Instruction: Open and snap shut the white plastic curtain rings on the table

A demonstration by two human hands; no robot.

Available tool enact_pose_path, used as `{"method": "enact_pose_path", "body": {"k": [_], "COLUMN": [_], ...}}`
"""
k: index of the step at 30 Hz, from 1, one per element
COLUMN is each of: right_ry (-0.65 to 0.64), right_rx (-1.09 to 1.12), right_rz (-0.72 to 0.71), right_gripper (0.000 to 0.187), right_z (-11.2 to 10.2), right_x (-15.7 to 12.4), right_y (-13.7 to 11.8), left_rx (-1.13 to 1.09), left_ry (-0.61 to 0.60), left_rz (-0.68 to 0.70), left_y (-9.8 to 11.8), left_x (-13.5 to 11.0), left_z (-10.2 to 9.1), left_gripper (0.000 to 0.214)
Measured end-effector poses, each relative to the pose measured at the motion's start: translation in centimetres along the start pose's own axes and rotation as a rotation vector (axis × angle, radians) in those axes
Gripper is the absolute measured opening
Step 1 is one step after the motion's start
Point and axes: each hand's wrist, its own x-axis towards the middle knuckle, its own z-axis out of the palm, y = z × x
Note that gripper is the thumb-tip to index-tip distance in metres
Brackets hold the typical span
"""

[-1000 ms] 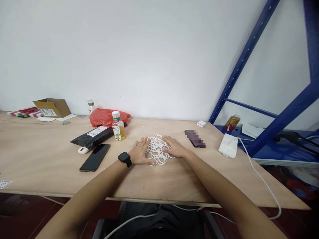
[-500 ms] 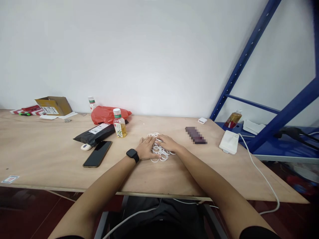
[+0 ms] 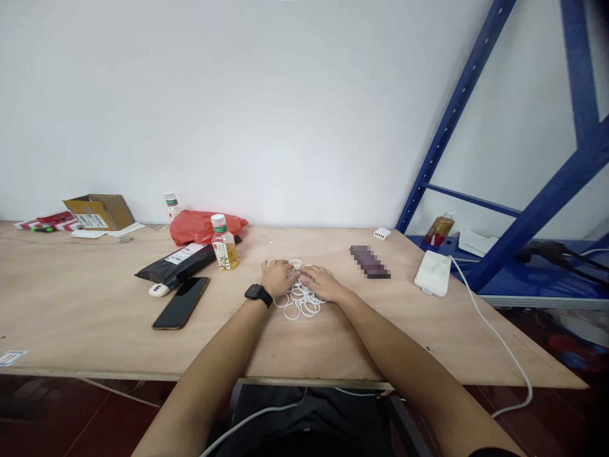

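Observation:
Thin white rings [image 3: 309,308] lie in a loose, overlapping heap on the wooden table. Over the heap's left side is my left hand [image 3: 277,277], wrist wrapped in a black watch, fingers apart and touching the rings. From the right, my right hand [image 3: 323,283] rests palm down on the same heap with its fingers stretched toward the left hand. The two hands' fingertips nearly meet over the middle. Part of the heap is hidden beneath them, and neither hand visibly grips a ring.
Left of my hands are a phone [image 3: 181,303], a black parcel bag [image 3: 176,266], a drink bottle [image 3: 224,244] and a red plastic bag [image 3: 200,225]. To the right lie a blurred dark object [image 3: 370,261], a white power bank [image 3: 432,273] with a cable, and a blue rack [image 3: 457,108].
My hands have shifted over the heap, the left one turning inward. More rings now show in front of them, spread toward the table's near edge. The camera view has shifted slightly.

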Motion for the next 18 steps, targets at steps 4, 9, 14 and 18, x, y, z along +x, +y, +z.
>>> {"method": "enact_pose_path", "body": {"k": [4,9,14,18], "right_ry": [-0.018,0.018,0.130,0.200], "right_rx": [-0.072,-0.059,0.015,0.088], "right_rz": [0.002,-0.064,-0.109,-0.132], "right_gripper": [0.048,0.040,0.040,0.040], "right_z": [0.4,0.2,-0.3,-0.6], "right_x": [0.0,0.0,0.1,0.2], "right_y": [-0.3,-0.5,-0.6,-0.9], "left_rx": [-0.013,-0.069,-0.219,-0.352], "left_ry": [-0.029,0.040,0.164,0.244], "left_rz": [0.018,0.041,0.031,0.049], "left_y": [-0.2,-0.7,-1.1,-1.0], "left_x": [-0.4,-0.6,-0.4,-0.5], "left_z": [0.9,1.1,1.4,1.6], "left_gripper": [0.038,0.031,0.023,0.015]}}
